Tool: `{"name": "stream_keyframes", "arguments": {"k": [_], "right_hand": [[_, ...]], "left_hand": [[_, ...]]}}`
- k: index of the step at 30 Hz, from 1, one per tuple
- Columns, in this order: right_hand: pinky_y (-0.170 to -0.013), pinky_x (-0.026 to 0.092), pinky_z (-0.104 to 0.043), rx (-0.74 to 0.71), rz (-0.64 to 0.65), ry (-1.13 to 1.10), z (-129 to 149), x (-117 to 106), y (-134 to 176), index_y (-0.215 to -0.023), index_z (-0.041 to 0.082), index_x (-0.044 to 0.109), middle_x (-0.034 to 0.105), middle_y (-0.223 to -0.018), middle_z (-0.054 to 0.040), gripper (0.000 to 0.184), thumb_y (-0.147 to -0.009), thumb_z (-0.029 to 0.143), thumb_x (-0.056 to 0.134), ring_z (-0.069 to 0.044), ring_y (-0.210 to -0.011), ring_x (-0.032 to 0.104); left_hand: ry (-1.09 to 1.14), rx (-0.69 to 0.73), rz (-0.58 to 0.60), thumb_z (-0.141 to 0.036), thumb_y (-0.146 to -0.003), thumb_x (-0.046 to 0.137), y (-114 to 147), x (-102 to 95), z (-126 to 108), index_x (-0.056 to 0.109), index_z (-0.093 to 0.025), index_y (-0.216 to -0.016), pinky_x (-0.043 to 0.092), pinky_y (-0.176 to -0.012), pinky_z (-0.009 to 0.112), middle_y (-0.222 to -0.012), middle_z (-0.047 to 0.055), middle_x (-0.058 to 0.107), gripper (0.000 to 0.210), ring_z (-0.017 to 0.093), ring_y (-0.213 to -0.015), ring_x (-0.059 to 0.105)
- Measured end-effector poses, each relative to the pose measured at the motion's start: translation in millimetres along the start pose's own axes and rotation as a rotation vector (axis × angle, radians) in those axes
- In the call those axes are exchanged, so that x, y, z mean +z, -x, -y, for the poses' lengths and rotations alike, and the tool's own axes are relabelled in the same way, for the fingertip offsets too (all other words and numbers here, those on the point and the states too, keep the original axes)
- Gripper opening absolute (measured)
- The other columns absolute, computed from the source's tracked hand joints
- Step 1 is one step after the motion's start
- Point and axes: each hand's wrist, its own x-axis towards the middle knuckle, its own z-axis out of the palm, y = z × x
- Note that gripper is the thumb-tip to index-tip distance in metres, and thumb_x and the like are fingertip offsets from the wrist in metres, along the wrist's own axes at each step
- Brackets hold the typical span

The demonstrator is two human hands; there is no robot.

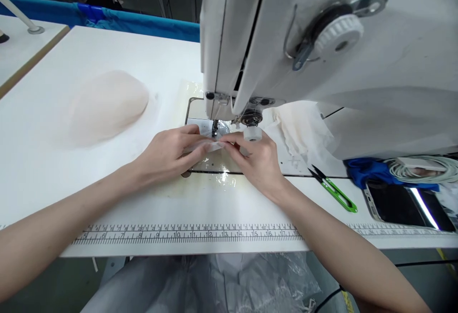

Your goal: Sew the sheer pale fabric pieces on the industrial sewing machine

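Observation:
A small piece of thin white fabric [214, 146] is pinched between my two hands, just in front of the presser foot [214, 129] of a white sewing machine [229, 31]. My left hand [179, 148] holds its left part between thumb and fingers. At its right end, my right hand [252, 153] grips the fabric with thumb and forefinger, close to the machine's white knob. Whether the fabric reaches under the foot is hidden by my fingers. Left of the machine lies a pale, sheer rounded fabric piece [110, 105]. More cream fabric [302, 127] rests right of the needle area.
Green thread snips [334, 189] lie right of my right hand, their points towards the machine. A phone [408, 205], blue cloth [370, 172] and coiled pale cord [422, 167] sit farther right. A printed ruler strip [193, 233] runs along the table's front edge.

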Motion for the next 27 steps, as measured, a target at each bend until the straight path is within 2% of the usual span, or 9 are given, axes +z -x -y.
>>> {"name": "stream_keyframes", "arguments": {"k": [3, 8, 13, 15, 17, 20, 22, 27], "right_hand": [[-0.071, 0.039, -0.03, 0.004, -0.007, 0.02, 1, 1, -1, -0.087, 0.021, 0.074, 0.068, -0.066, 0.0011, 0.032, -0.099, 0.036, 0.049, -0.011, -0.051, 0.05], [-0.069, 0.037, -0.028, -0.035, 0.013, -0.004, -1, 0, 1, -0.088, 0.022, 0.074, 0.068, -0.064, 0.0036, 0.025, -0.097, 0.032, 0.053, -0.01, -0.053, 0.053], [-0.068, 0.034, -0.029, -0.189, 0.011, 0.046, 1, -5, 3, -0.085, 0.022, 0.073, 0.075, -0.079, 0.0041, 0.017, -0.092, 0.018, 0.058, -0.012, -0.068, 0.062], [-0.073, 0.034, -0.031, -0.262, 0.004, 0.141, 3, -6, 5, -0.082, 0.022, 0.073, 0.076, -0.09, 0.0037, 0.018, -0.091, 0.017, 0.059, -0.014, -0.076, 0.062], [-0.077, 0.034, -0.033, -0.302, 0.003, 0.211, 5, -7, 6, -0.079, 0.022, 0.073, 0.076, -0.097, 0.0039, 0.017, -0.09, 0.018, 0.061, -0.016, -0.081, 0.061], [-0.078, 0.033, -0.034, -0.309, -0.004, 0.241, 7, -7, 7, -0.08, 0.022, 0.074, 0.076, -0.096, 0.0047, 0.016, -0.089, 0.019, 0.062, -0.018, -0.082, 0.06], [-0.08, 0.033, -0.034, -0.305, -0.005, 0.241, 8, -8, 7, -0.081, 0.023, 0.074, 0.077, -0.095, 0.0047, 0.016, -0.09, 0.018, 0.061, -0.018, -0.083, 0.061], [-0.082, 0.034, -0.036, -0.286, 0.026, 0.252, 9, -8, 7, -0.08, 0.023, 0.073, 0.077, -0.096, 0.0035, 0.018, -0.092, 0.019, 0.06, -0.017, -0.081, 0.062]], "left_hand": [[-0.002, 0.026, 0.018, -0.045, -0.096, 0.044, -1, -2.5, 0, 0.073, -0.023, -0.091, 0.041, -0.058, 0.026, -0.082, 0.002, 0.06, 0.037, 0.012, -0.063, 0.055], [-0.086, 0.105, -0.012, -0.043, -0.098, 0.042, -1, -3.0, 6, 0.073, -0.023, -0.089, 0.039, -0.054, 0.025, -0.085, 0.002, 0.063, 0.038, 0.01, -0.059, 0.053], [-0.4, 0.361, -0.165, -0.038, -0.095, 0.05, 7, 3.6, 8, 0.073, -0.021, -0.084, 0.03, -0.046, 0.028, -0.079, 0.002, 0.061, 0.03, 0.011, -0.055, 0.049], [-0.533, 0.494, -0.215, -0.032, -0.093, 0.055, 12, 6.3, 5, 0.072, -0.02, -0.092, 0.033, -0.049, 0.029, -0.081, 0.004, 0.065, 0.021, 0.015, -0.063, 0.054], [-0.633, 0.571, -0.24, -0.026, -0.092, 0.058, 16, 7.5, -1, 0.069, -0.02, -0.106, 0.039, -0.056, 0.032, -0.094, 0.005, 0.07, 0.019, 0.019, -0.075, 0.059], [-0.707, 0.543, -0.257, -0.021, -0.092, 0.057, 21, 7.5, -8, 0.064, -0.019, -0.117, 0.044, -0.072, 0.037, -0.118, 0.005, 0.069, 0.026, 0.023, -0.102, 0.062], [-0.697, 0.507, -0.231, -0.019, -0.094, 0.053, 22, 7.0, -11, 0.063, -0.019, -0.118, 0.043, -0.083, 0.039, -0.124, 0.005, 0.067, 0.026, 0.023, -0.118, 0.058], [-0.617, 0.475, -0.147, -0.018, -0.096, 0.048, 24, 7.5, -9, 0.06, -0.02, -0.123, 0.042, -0.097, 0.045, -0.124, 0.006, 0.067, 0.029, 0.025, -0.129, 0.053]]}}
